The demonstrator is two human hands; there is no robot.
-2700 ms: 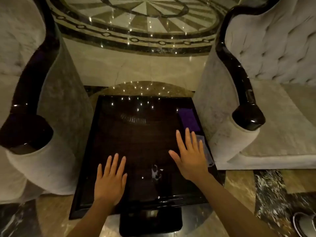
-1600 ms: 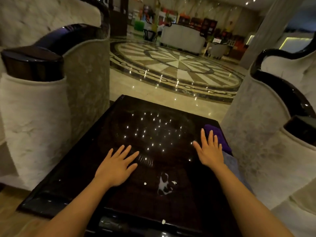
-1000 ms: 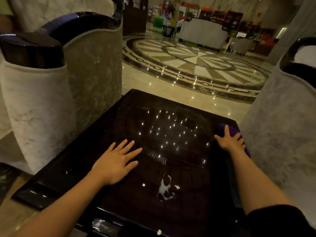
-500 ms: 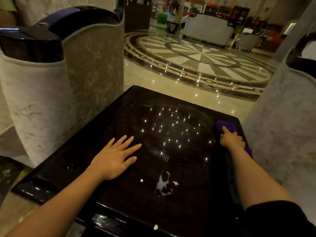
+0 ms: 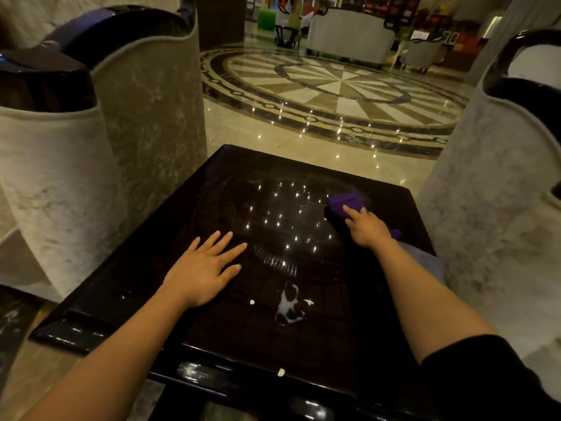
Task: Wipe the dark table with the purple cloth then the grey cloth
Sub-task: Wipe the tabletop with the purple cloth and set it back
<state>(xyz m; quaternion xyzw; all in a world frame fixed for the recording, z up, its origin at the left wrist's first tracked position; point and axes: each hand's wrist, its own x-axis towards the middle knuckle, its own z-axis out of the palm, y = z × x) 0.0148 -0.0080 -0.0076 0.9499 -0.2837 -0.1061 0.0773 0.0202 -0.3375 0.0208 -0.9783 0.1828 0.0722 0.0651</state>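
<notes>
The dark glossy table (image 5: 243, 189) fills the middle of the view. My left hand (image 5: 203, 268) lies flat on it with fingers spread, holding nothing. At the table's far right, my right hand (image 5: 365, 227) grips the purple cloth (image 5: 344, 203), which sticks out beyond my fingers. The grey cloth (image 5: 425, 262) lies along the right edge, partly hidden behind my right forearm. A white spill (image 5: 287, 308) with small white crumbs sits near the front centre of the table.
A pale armchair with a dark glossy armrest (image 5: 45, 80) stands close on the left. Another pale armchair (image 5: 501, 192) presses against the table's right side. Polished patterned floor (image 5: 334, 86) lies beyond the far edge.
My right hand reached to the purple cloth, closed on it and shifted it slightly left toward the table's middle. My left hand stayed flat. The view dropped lower and closer.
</notes>
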